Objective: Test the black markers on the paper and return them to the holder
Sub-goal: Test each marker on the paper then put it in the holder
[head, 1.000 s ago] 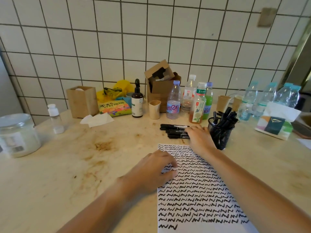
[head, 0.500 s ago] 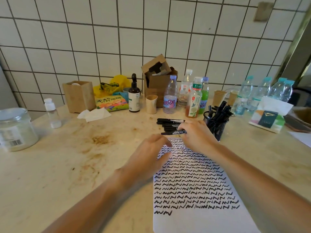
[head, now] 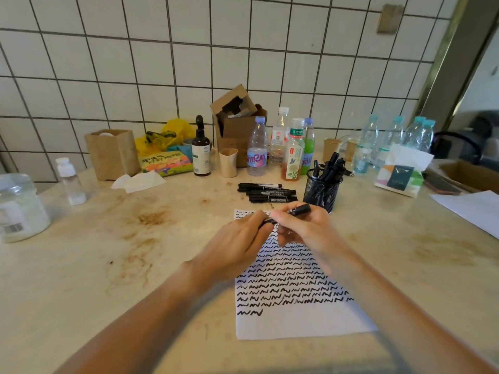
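Both hands hold one black marker (head: 298, 210) above the top of the white paper (head: 294, 322), which is covered in rows of black squiggles. My right hand (head: 302, 228) grips the marker's barrel; my left hand (head: 240, 241) pinches its left end. Several more black markers (head: 267, 193) lie side by side on the table just beyond the paper. The black mesh holder (head: 322, 188), standing right of that pile, has several markers upright in it.
Bottles (head: 280, 147), a paper cup (head: 228, 162), a brown dropper bottle (head: 201, 152) and cardboard boxes (head: 235, 122) line the tiled wall. A plastic jar (head: 19, 209) stands far left, a tissue pack (head: 402, 171) and loose sheet (head: 475, 209) at the right.
My right hand picked one marker from the pile and brought it back over the paper. My left hand left the sheet and rose to take the marker's other end.
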